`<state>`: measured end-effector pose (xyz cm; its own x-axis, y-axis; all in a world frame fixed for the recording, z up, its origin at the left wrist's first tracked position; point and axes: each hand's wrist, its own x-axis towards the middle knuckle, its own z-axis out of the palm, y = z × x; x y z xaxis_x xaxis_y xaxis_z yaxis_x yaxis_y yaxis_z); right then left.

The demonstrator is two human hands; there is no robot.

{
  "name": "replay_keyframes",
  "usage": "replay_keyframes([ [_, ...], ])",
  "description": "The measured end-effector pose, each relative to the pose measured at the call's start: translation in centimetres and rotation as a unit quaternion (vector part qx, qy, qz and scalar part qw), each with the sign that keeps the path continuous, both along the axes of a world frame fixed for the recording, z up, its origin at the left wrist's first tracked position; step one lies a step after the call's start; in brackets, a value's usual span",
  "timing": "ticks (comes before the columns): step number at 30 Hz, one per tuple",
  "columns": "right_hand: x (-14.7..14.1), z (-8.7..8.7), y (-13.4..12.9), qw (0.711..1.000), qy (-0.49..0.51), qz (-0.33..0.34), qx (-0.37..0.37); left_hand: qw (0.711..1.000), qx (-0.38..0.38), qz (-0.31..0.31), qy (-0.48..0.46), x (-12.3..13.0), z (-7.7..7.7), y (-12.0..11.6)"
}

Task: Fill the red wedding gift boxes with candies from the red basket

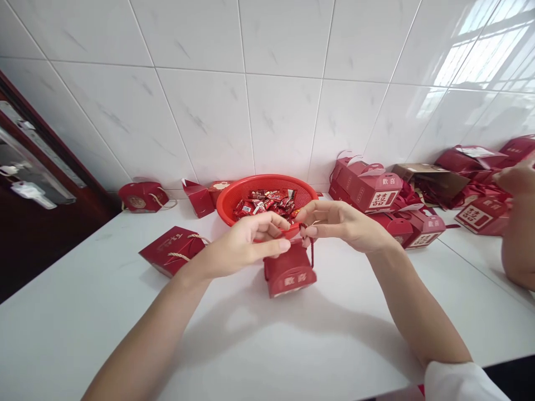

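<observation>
A small box of dark red card [290,273] was set at the clock's centre, beneath a bare left hand [251,239] and a bare right hand [343,223].
At the box's top, a thin dark red cord [312,253] was pinched between the right thumb and fingertips; the left fingers were curled with the thumb apart, and whether anything was gripped there could not be told. At nine to ten o'clock, a glossy dark red carrier with cream rope handles [161,250] was laid near the left wrist. At twelve, red-wrapped sweets [263,206] were held in a round red plastic mesh basket [228,192]. At one to two, red card boxes with white panels [368,186] were stacked near the white tiled wall [200,111].
</observation>
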<state>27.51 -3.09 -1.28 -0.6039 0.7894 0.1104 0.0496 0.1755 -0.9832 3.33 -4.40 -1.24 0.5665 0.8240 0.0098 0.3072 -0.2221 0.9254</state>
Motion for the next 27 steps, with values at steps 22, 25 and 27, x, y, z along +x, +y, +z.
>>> replay_keyframes([
  [22,0.0,0.7,-2.4,0.86,-0.245,-0.333,0.299,0.979,0.189,0.076,0.022,1.2,-2.4,0.7],
  [25,3.4,2.4,-2.4,0.801,-0.134,-0.48,0.333,0.969,0.211,0.128,0.018,0.4,-2.8,2.9],
  [27,5.8,3.4,-1.8,0.734,-0.059,-0.573,0.359,0.966,0.207,0.155,0.015,-0.2,-3.5,4.6],
])
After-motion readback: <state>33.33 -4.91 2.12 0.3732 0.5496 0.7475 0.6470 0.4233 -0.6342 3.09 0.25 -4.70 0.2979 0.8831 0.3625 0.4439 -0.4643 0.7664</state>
